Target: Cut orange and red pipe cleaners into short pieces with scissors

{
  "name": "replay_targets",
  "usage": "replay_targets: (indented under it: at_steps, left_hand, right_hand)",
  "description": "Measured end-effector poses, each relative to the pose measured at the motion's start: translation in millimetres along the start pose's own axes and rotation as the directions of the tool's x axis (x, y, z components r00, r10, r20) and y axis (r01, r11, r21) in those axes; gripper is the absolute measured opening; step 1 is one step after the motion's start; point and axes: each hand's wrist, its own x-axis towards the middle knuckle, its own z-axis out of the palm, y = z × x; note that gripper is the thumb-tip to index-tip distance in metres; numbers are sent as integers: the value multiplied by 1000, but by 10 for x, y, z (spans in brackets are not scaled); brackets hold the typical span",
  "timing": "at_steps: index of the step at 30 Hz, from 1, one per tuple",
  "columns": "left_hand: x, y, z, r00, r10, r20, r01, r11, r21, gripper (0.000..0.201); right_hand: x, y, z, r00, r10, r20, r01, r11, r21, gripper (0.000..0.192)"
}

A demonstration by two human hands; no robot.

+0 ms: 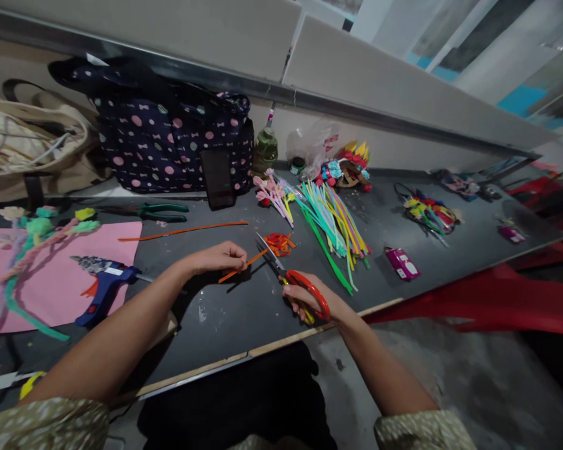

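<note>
My left hand [218, 257] pinches an orange pipe cleaner [242, 267] that slants across the dark table [244, 312]. My right hand [309, 299] grips red-handled scissors [296, 279], whose blades point up-left and meet the far end of that pipe cleaner. A small pile of short orange pieces [278, 244] lies just beyond the blades. A second long orange pipe cleaner [182, 231] lies flat further back.
A blue glue gun [104, 287] rests on a pink sheet [51, 275] at left, near pipe-cleaner flowers [37, 234]. Green pliers [162, 212], a phone [217, 179], a dotted bag [169, 137], a bundle of coloured pipe cleaners [333, 228] and a pink box [402, 263] lie around.
</note>
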Motion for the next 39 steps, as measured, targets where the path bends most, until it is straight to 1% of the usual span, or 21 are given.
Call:
replay_targets:
  at_steps: [5,12,20,24,28,34,39]
  left_hand:
    - [15,-50,-13,1000,9,11,-9,1000,3,20]
    - [-2,1,0,1000,-11,1,11,1000,4,19]
    - [17,-64,-19,999,-36,-2,36,999,27,20]
    - [15,-52,-8,998,-59,-21,60,998,37,23]
    - [22,-53,-24,997,-73,-34,74,997,32,23]
    - [38,-62,-56,996,-93,-9,94,994,48,21]
    - [50,-89,-54,996,-90,-5,90,994,65,19]
  right_hand:
    - [8,2,4,1000,-22,-6,22,1000,-8,39]
    - [28,59,-17,999,-35,-6,34,999,-37,37]
    - [8,-5,-32,1000,3,-4,-3,999,-48,37]
    - [30,-25,-31,1000,17,-6,-18,999,-41,37]
    - [75,-35,-37,998,57,11,-57,998,-23,38]
    - [149,25,-17,994,104,-13,-104,994,14,46]
    - [179,89,-4,995,97,-4,-97,994,58,41]
